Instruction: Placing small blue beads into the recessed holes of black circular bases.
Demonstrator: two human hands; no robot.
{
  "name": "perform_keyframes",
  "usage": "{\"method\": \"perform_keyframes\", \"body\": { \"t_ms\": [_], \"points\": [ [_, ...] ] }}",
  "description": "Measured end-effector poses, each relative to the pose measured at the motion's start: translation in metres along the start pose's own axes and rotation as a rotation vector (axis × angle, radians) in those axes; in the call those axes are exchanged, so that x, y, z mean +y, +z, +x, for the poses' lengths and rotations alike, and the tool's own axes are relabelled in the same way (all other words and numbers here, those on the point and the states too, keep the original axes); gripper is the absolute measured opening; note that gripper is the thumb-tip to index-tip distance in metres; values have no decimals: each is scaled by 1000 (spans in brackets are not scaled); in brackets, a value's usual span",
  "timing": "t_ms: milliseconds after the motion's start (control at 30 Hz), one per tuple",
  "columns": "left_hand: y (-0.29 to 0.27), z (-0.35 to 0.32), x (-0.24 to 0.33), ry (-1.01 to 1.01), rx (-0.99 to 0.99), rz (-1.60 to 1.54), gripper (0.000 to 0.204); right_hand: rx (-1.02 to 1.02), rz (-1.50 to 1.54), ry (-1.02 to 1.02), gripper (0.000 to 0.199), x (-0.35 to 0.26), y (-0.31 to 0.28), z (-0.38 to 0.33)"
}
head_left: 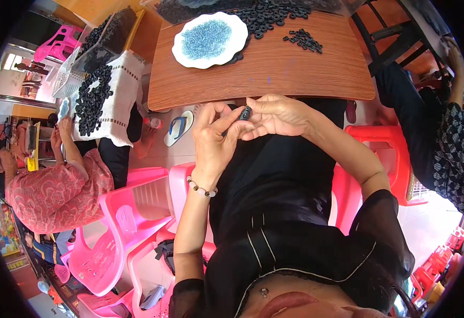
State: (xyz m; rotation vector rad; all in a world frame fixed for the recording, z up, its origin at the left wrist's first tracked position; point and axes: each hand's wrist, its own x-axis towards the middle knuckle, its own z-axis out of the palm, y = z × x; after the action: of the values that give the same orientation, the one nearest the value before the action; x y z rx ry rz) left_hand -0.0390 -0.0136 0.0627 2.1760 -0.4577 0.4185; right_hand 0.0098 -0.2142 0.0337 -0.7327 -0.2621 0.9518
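Both hands meet: the left hand (213, 127) and the right hand (282, 115) pinch with their fingertips one black piece (246, 113), small, ridged and rounded, just before the near edge of one wood-grained table (216, 82). On it stands one white plate (240, 38) with wavy rim, bearing tiny blue beads (206, 40), too many to count. Black ring-like pieces (266, 18) lie in two groups, one large, one small (305, 40). One bracelet (202, 191) of round beads circles the left wrist.

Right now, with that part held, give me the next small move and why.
Perhaps ease the left hand and right hand forward over the brown wood-grain table: the small black part between them is short of the near edge, where a slip might lose it.
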Motion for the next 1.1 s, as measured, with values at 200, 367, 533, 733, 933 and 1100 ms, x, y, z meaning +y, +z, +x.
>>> {"method": "perform_keyframes", "body": {
  "t_ms": [200, 367, 533, 733, 933, 1100],
  "points": [
    [3, -1, -2, 19, 5, -28, 34, 9, 5, 10, 52, 8, -8, 3],
    [7, 0, -10, 42, 9, -22, 34, 94, -12, -19, 50, 13, -6, 7],
    [13, -1, -18, -15, 44, -86, 32, 149, -21, -35, 51, 11, -1, 8],
    [18, -4, -24, -2, 74, -121, 34, 305, -142, -44, 64, 3, 16, 6],
    [21, -2, -29, 21, 136, -142, 35, 464, -399, 58, 74, -18, 10, 1],
    [20, 4, -34, 86, 124, -114, 34, 566, -617, -13, 76, -22, 16, 5]
  ]
}}
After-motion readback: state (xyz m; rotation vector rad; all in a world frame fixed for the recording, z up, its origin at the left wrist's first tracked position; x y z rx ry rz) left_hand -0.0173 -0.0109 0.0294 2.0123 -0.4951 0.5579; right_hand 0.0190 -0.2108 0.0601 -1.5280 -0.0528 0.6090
